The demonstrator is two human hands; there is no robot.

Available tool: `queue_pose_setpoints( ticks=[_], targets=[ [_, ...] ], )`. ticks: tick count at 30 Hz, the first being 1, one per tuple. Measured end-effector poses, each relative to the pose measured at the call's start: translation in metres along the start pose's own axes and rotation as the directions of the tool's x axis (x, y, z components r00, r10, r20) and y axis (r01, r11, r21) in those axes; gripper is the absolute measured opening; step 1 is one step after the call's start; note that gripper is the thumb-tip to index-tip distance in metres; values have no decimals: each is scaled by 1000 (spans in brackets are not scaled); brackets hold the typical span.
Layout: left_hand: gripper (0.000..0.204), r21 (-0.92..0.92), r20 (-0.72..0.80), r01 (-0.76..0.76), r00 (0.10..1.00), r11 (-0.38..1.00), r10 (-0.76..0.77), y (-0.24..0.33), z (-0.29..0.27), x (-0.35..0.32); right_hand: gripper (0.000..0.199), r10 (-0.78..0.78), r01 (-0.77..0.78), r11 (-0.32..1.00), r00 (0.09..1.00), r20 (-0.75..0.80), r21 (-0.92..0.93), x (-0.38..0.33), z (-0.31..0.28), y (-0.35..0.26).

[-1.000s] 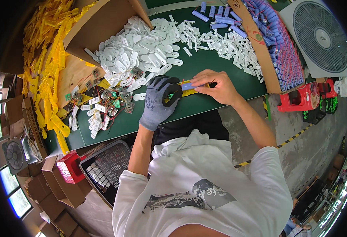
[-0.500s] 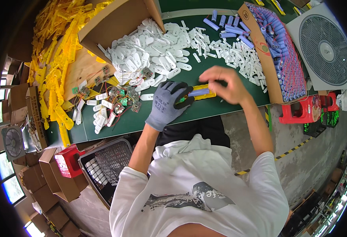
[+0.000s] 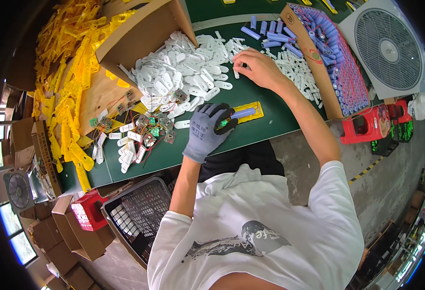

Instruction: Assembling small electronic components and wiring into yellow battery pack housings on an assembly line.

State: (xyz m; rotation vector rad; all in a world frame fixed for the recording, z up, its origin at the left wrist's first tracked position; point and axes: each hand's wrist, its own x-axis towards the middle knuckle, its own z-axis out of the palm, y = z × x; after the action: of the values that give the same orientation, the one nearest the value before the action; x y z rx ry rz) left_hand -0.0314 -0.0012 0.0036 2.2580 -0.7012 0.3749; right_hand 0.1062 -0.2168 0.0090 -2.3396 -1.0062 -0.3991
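My left hand [image 3: 206,129], in a grey glove with dark fingertips, is closed on the left end of a yellow plastic casing [image 3: 258,111] on the green table. A purple cylindrical battery cell [image 3: 244,113] lies in the casing, and a bit of green circuit board [image 3: 223,123] shows beside my gloved fingers. The glove hides the rest of that end. Bare, my right hand [image 3: 256,68] reaches forward to the small white parts. Its thumb and fingers pinch at a small white plastic piece [image 3: 236,74] at the edge of their pile.
White oval covers [image 3: 174,72] spill from a cardboard box [image 3: 140,36]. Wired circuit boards [image 3: 161,124] lie left of my glove, with yellow casings [image 3: 74,96] heaped beyond. Small white parts [image 3: 297,72], loose purple cells [image 3: 270,36], a box of cells [image 3: 319,82] and a fan [image 3: 388,50] stand rightward.
My right hand has moved forward and left, from beside the yellow casing to the small white parts. My left hand stays on the casing. The whole view has shifted slightly.
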Motion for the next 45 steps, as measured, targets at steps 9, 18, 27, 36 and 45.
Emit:
queue_pose_setpoints(
  ticks=[9, 18, 27, 36, 45],
  targets=[
    [21, -46, 2, 42, 999, 998, -42, 1, -3, 4, 9, 460, -418, 713, 885, 76, 563, -75, -52, -39],
    [22, -46, 3, 29, 1000, 999, -28, 1, 0, -2, 13, 176, -279, 910, 929, 324, 305, -82, -45, -44],
    [23, -41, 19, 41, 999, 998, -40, 1, 0, 3, 13, 372, -539, 730, 830, 416, 421, -81, -51, -43],
    [28, 3, 11, 31, 999, 1000, -31, 2, -4, 6, 47, 522, -645, 632, 764, 378, 430, -79, -45, -62],
    [40, -67, 118, 24, 993, 997, -16, -3, -1, -17, 55, 142, -226, 971, 810, 569, 80, -67, -46, -79]
  ],
)
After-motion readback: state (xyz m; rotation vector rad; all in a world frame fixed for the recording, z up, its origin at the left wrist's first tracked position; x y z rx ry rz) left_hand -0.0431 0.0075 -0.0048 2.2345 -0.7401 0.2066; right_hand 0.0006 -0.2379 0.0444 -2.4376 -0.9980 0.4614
